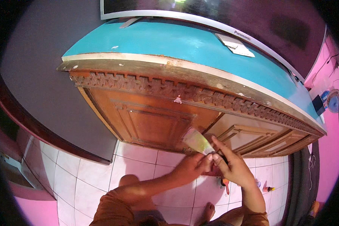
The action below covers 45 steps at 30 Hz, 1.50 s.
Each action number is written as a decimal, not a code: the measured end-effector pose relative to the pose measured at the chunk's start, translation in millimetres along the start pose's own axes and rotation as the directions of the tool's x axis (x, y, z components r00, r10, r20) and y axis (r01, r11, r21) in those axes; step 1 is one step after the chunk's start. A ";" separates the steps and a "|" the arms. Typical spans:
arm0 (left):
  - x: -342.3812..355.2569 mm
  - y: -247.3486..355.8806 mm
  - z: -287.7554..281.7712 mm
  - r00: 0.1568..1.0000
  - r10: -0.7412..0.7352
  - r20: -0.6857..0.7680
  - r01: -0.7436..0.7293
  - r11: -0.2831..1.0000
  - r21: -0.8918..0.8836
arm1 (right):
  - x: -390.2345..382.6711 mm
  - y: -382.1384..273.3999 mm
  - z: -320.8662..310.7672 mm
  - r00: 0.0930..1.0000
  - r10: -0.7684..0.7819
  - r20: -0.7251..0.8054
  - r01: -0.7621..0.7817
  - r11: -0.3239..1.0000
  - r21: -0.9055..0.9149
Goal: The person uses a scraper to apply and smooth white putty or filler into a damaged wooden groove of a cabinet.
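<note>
A putty knife (197,141) with a wide, greenish-smeared blade points up-left in front of the wooden cabinet's carved brown doors (147,124). My right hand (235,171) is closed on its handle, index finger raised along the right side. My left hand (190,167) is closed at the base of the blade, thumb and fingers meeting my right hand there. The blade tip overlaps the left door; whether it touches the wood, I cannot tell.
A turquoise cabinet top (158,37) holds a screen (199,11) and a paper (233,45). A grey panel (45,94) stands left. An orange-handled tool (225,184) and a small bottle (268,189) lie on the tiled floor (86,173). Cables hang right.
</note>
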State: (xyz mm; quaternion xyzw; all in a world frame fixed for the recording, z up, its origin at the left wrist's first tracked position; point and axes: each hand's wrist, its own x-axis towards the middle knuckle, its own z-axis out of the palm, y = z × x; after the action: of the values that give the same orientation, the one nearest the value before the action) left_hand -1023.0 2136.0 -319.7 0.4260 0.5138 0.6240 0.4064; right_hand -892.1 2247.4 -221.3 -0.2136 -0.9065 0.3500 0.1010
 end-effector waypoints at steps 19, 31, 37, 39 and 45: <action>76.0 245.0 -227.2 0.598 0.801 0.033 -0.169 0.085 0.982 | 43.2 -85.3 16.7 0.915 -0.174 -0.364 -0.135 0.718 -0.683; 81.3 243.9 -237.0 0.567 0.806 0.170 -0.106 -0.133 0.985 | 42.0 -80.7 16.7 0.916 -0.210 -0.341 -0.097 0.710 -0.697; 74.1 244.3 -230.6 0.656 0.753 0.054 -0.042 -0.035 0.999 | 35.2 -74.0 17.2 0.901 -0.216 -0.376 -0.121 0.707 -0.697; 73.1 243.6 -232.7 0.657 0.753 0.036 -0.038 -0.014 0.999 | 36.5 -68.9 21.2 0.891 -0.233 -0.389 -0.117 0.710 -0.694; 76.8 247.2 -230.4 0.638 0.769 0.032 -0.027 -0.020 0.999 | 32.2 -70.1 14.9 0.896 -0.247 -0.369 -0.092 0.709 -0.699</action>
State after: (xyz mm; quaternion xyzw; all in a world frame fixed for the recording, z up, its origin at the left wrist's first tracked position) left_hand -1282.5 2105.7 -92.0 0.5127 0.7130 0.3178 -0.3575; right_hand -947.8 2206.8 -183.7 -0.2691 -0.9322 -0.0819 0.2277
